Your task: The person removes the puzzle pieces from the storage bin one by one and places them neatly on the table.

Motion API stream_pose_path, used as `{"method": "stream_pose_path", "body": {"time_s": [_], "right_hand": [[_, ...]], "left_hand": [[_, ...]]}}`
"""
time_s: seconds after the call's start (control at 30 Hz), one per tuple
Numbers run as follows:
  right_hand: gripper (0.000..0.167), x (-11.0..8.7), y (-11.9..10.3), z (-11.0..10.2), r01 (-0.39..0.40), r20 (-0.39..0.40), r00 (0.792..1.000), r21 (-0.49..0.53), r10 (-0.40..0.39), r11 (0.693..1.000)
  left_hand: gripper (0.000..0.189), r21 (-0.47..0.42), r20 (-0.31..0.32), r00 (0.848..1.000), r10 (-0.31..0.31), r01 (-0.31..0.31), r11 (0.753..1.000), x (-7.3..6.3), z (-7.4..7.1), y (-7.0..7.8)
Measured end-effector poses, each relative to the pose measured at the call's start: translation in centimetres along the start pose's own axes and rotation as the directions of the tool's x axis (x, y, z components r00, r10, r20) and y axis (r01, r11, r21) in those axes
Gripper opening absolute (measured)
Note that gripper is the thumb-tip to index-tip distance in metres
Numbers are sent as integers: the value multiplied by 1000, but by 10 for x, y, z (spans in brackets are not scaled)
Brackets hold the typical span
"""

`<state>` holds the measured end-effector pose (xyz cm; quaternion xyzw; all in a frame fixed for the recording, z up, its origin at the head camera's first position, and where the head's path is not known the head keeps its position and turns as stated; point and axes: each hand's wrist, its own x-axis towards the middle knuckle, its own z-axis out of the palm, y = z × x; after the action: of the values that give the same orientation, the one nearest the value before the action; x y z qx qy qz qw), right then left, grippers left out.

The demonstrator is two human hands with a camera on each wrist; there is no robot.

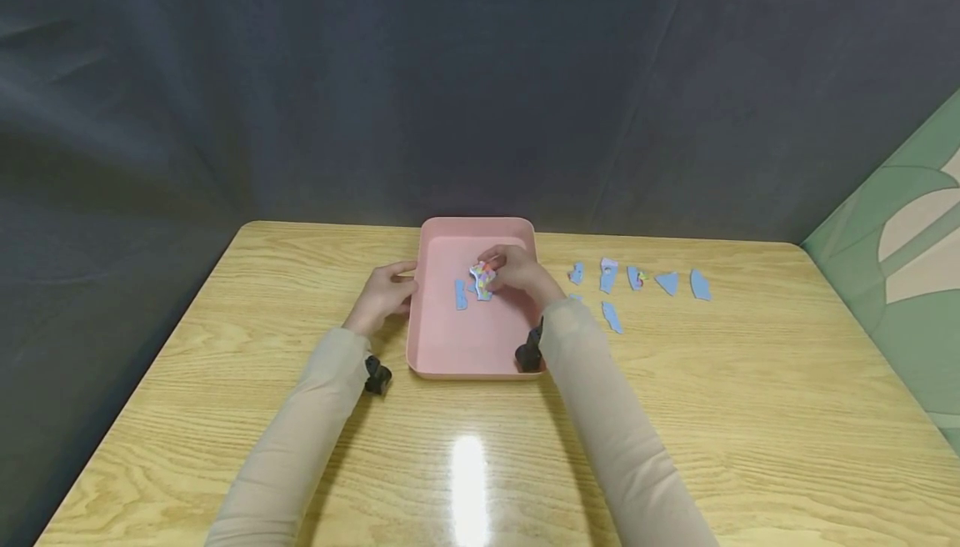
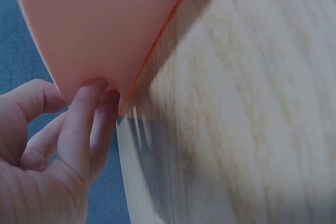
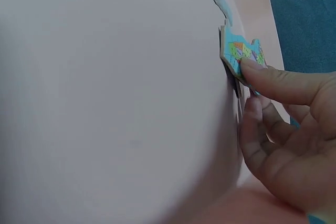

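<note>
Puzzle piece [image 3: 237, 46] pinched in the right hand [image 1: 517, 270], inside the pink tray [image 1: 450, 345]

We lose a good deal to cover and blur. Our right thumb lies over part of the printed face, and the underside is out of sight. The edge looks doubled in the right wrist view, and we cannot tell whether another piece sits behind it, or whether it touches the tray floor. Beside it we see a slim blue piece [image 1: 461, 295] lying flat in the tray. On the bench [image 1: 750, 380], our right sleeve [image 1: 615, 414] partly covers a small blue scrap [image 1: 575, 297], while the black wrist device [image 1: 529, 352] hides some of the tray's near right corner. Both forearms are cut off at the bottom of the head view.

Our right grip is narrow, thumb on the printed side and fingers behind. Our left hand [image 1: 379, 295] has its fingers loosely spread, with fingertips touching the tray's outer left wall; one finger passes out of sight behind the edge. To the tray's right we have a row of five blue pieces [image 1: 633, 278], and a longer piece [image 1: 611, 317] nearer us.
</note>
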<state>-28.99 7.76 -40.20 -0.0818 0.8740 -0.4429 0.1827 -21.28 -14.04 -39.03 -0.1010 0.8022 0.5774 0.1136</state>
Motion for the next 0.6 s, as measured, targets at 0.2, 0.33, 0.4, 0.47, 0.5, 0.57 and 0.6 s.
{"method": "stream_pose_path", "body": {"time_s": [0.2,0.33,0.4,0.47,0.5,0.57,0.6], "right_hand": [[47,0,0,-4,-11,3,1000,64,11,998],[45,-2,-4,-7,-71,31,997,152,67,986],[45,-4,-6,-9,-93,54,995,201,84,975],[44,-7,-8,-11,-109,74,993,258,93,960],[43,-8,-9,-11,-103,80,993,279,84,955],[43,-12,-11,-14,-93,81,994,306,71,948],[43,-14,-13,-15,-92,76,995,319,71,943]], "left_hand": [[52,0,6,1000,2,-2,1000,-1,0,1],[52,8,6,1000,1,-1,1000,-1,0,2],[52,10,6,1000,1,-2,1000,-1,0,2],[52,8,7,1000,1,-1,1000,-2,0,2],[52,7,8,1000,1,-1,1000,-2,0,2],[51,7,9,1000,2,-2,1000,-2,-1,3],[51,5,10,1000,1,-2,1000,-2,-1,3]]}}
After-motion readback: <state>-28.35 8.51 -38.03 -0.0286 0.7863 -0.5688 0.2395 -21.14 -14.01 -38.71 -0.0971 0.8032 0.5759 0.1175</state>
